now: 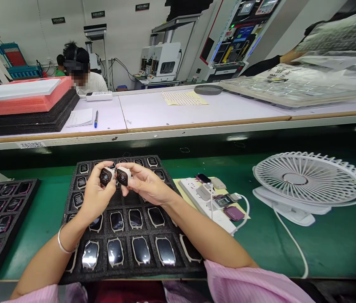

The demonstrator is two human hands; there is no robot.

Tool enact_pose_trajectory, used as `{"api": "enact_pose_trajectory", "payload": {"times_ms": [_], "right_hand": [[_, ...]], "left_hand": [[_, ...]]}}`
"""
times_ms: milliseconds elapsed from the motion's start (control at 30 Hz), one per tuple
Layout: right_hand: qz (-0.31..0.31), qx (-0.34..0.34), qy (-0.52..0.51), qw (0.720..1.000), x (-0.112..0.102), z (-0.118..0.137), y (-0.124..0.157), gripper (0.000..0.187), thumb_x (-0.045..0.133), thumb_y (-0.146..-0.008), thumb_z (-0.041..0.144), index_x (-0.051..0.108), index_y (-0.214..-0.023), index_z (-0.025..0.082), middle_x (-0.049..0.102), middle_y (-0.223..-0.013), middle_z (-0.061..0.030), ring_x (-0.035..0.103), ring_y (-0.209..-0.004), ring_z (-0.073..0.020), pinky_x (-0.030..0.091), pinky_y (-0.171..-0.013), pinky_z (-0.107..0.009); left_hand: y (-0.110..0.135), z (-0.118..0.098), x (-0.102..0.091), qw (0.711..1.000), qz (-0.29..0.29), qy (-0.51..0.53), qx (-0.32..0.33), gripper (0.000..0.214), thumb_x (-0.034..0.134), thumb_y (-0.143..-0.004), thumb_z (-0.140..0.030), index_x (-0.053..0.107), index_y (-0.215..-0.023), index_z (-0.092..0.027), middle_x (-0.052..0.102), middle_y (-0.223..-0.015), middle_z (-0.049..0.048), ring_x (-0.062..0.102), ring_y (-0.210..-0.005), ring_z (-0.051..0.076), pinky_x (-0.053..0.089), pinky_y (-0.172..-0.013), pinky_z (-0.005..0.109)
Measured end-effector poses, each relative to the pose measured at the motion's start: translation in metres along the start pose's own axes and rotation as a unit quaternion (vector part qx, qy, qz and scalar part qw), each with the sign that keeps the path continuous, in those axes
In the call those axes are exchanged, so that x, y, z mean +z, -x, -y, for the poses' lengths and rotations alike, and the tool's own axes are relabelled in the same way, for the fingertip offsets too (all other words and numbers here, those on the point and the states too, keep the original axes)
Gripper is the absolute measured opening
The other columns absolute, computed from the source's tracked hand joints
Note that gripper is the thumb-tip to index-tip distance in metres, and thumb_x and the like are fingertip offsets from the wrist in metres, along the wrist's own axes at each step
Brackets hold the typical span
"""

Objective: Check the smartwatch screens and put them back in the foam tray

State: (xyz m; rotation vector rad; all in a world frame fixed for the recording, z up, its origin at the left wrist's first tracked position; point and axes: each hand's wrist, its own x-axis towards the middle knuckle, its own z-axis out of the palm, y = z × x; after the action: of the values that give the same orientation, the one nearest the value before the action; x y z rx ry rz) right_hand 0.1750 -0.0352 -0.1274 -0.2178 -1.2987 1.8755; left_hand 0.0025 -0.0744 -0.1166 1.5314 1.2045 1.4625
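My left hand (pixel 97 195) pinches a smartwatch body (pixel 105 176) with a dark face between thumb and fingers. Close beside it, my right hand (pixel 146 185) grips a second smartwatch body (pixel 122 176), its light casing showing at the top edge. Both watches are held tilted above a black foam tray (pixel 124 235), and faint marks show on their faces. Rows of strapless watches, such as one light-framed watch (pixel 140 250), sit in the tray's slots. My hands and forearms hide part of the middle slots.
A second foam tray (pixel 10 227) of purple-framed watches lies at the left. Right of my arms are a white power strip (pixel 193 189) with chargers and cables, and a white fan (pixel 294 179). Behind runs a raised shelf (pixel 152 118); a co-worker (pixel 94 82) sits beyond it.
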Motion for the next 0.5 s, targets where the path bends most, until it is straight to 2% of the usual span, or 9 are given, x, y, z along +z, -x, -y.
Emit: {"api": "enact_pose_trajectory", "payload": {"times_ms": [500], "right_hand": [[-0.007,0.01,0.002,1.0,0.0005,0.0014,0.0006,0.049,0.083,-0.08,0.035,0.061,-0.122,0.022,0.065,-0.096,0.0001,0.067,-0.071,-0.0129,0.051,-0.073,-0.03]], "left_hand": [[0.0004,0.0011,0.0005,1.0,0.002,0.003,-0.001,0.036,0.064,-0.079,-0.024,0.057,-0.115,-0.02,0.061,-0.093,0.0004,0.059,-0.083,0.015,0.046,-0.075,0.027]]}}
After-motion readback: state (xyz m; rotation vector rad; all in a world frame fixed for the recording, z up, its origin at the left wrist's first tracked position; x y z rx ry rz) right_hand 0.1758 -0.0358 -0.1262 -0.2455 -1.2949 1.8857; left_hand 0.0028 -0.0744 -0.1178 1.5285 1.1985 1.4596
